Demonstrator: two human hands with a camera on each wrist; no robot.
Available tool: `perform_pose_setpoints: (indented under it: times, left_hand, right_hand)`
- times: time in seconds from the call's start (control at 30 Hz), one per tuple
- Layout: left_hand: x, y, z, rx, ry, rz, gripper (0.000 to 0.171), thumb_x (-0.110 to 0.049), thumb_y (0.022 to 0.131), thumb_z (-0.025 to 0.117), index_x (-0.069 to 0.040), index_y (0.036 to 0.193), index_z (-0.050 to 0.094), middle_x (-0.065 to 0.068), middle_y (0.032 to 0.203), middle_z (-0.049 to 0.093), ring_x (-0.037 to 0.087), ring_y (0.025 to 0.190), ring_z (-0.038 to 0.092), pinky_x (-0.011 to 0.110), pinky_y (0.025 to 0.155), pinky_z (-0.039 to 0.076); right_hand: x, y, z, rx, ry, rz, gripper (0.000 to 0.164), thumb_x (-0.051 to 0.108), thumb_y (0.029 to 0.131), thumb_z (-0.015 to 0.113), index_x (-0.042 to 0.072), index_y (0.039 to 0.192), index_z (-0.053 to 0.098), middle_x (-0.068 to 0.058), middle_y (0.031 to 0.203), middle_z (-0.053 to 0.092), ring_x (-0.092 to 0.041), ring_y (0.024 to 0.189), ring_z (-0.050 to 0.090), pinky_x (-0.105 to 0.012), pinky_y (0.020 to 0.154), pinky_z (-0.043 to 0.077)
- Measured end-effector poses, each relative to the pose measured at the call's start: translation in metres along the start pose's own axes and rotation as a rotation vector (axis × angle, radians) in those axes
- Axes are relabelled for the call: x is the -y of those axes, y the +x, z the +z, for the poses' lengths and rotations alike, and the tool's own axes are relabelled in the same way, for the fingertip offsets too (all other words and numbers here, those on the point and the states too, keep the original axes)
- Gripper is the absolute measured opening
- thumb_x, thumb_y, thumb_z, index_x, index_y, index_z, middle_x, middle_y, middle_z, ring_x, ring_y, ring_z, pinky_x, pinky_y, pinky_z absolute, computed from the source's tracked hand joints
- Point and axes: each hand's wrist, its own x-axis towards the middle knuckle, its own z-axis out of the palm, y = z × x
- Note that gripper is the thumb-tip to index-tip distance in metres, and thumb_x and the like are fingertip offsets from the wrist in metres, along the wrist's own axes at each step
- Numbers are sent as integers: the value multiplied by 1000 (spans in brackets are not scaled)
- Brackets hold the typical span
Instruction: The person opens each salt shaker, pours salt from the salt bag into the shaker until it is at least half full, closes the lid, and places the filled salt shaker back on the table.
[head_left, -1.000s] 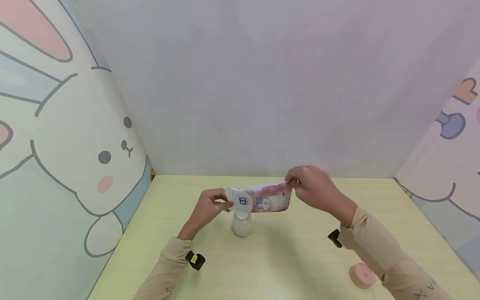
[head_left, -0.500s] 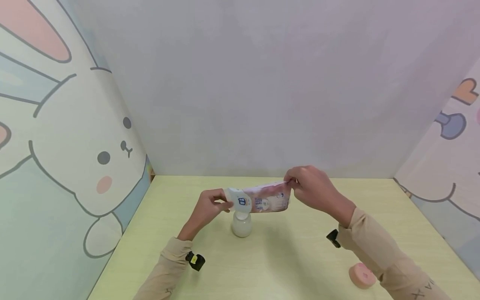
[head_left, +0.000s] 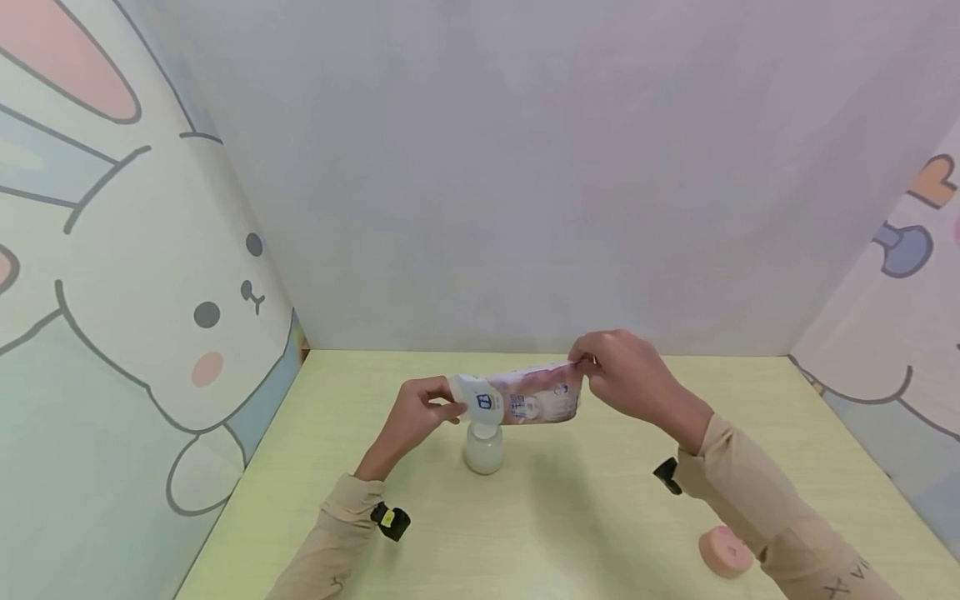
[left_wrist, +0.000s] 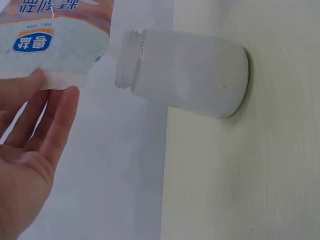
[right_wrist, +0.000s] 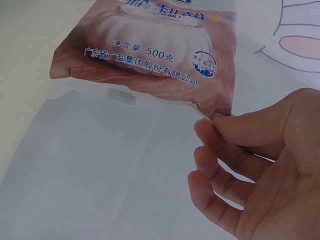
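Displacement since the earlier head frame: none plain; hands, packet and jar hold their places. Far left: pale wall panel [head_left: 150, 275] printed with a white rabbit. Next, person's left hand [head_left: 408, 419], cuffed in beige, thumb and fingers pinching the pale lower end of a flat, white-and-brown printed plastic packet [head_left: 540, 396]; black device [head_left: 392, 522] at that wrist. Below this end, upright on the pale yellow wooden table [head_left: 300, 467]: one squat whitish jar [head_left: 484, 450], lidless, threaded neck uppermost. Packet held in the air, long axis running sideways, right end higher; its low corner lies over the jar's mouth, a pale blur bridging the gap in the left wrist view. Left hand is the nearer to that mouth; the packet end hides it from the head camera. Then right hand [head_left: 633, 379], thumb and forefinger clamped on the packet's raised corner, other fingers curled below. Near the right forearm, well apart from the jar: round pink disc [head_left: 724, 552]. Far right: second cartoon panel [head_left: 862, 350].
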Motion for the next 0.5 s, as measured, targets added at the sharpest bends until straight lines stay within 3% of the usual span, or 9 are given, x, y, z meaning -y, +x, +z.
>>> perform_pose_setpoints:
  times: [0.5]
  left_hand:
    - [1, 1, -1, 4, 3, -23, 5, 2, 76, 64, 3, 80, 61, 11, 88, 62, 31, 80, 60, 40, 62, 53]
  right_hand:
    - [0, 0, 0, 8, 1, 7, 25, -4, 77, 48, 10, 78, 68, 2, 77, 64, -12, 65, 56, -29, 54, 46]
